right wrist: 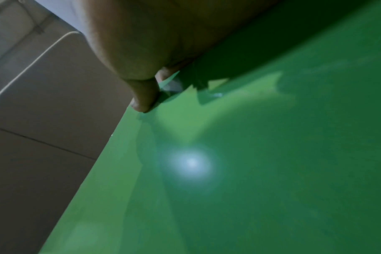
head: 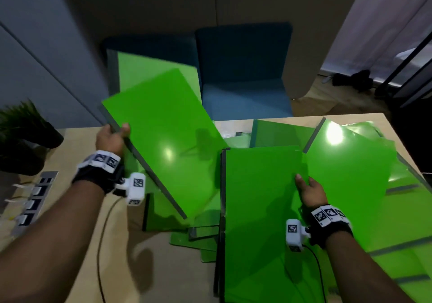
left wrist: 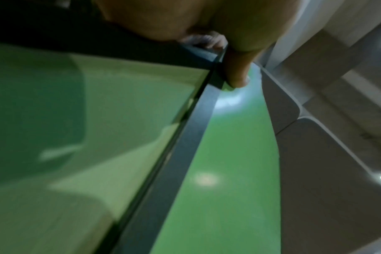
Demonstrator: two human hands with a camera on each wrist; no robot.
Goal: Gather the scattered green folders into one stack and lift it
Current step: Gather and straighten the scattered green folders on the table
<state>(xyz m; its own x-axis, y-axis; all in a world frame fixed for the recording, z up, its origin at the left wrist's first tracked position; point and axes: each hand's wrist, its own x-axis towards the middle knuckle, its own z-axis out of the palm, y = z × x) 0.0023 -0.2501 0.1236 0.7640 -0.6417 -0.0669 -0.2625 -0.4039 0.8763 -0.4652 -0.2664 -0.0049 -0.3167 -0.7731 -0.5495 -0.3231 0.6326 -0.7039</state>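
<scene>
Several green plastic folders with dark spines lie scattered and overlapping on a light wooden table (head: 163, 267). My left hand (head: 114, 135) grips the dark spine of one folder (head: 163, 134) and holds it tilted above the table; the thumb (left wrist: 237, 73) presses on its top face. A second folder (head: 131, 69) fans out behind the lifted one. My right hand (head: 308, 191) pinches the right edge of another folder (head: 259, 197), thumb (right wrist: 143, 98) on top, fingers hidden beneath. More folders (head: 350, 162) lie to the right and under both.
Two blue chairs (head: 245, 69) stand beyond the table's far edge. A potted plant (head: 23, 136) stands at the left, with a power socket strip (head: 35, 200) set into the table beside it. A black cable (head: 102, 244) runs under my left forearm.
</scene>
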